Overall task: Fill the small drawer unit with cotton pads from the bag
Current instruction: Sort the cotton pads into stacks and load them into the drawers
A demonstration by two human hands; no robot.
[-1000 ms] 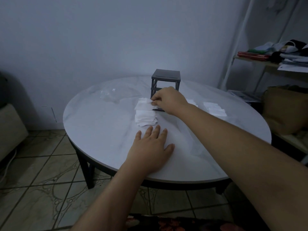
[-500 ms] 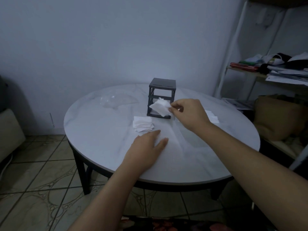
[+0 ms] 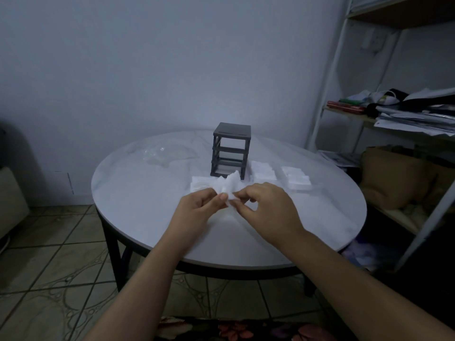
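Since half a second ago, the left hand (image 3: 197, 207) has been lifted off the tabletop (image 3: 147, 207) and brought to meet the right hand (image 3: 266, 205), which has been drawn back from the drawer unit (image 3: 230, 151) toward the body. A small bunch of cotton pads (image 3: 230, 184) is now held between both hands above the tabletop, pinched by the left fingers (image 3: 222, 196) on one side and the right fingers (image 3: 240, 195) on the other; its upper edges are fanned out above the fingertips. The held bunch is seen just in front of the drawer unit, whose frame stands upright. A flat pile of pads (image 3: 202, 183) lies behind the left hand, two further piles (image 3: 263, 171) are seen right of the unit, and a clear bag (image 3: 162, 153) lies at the left
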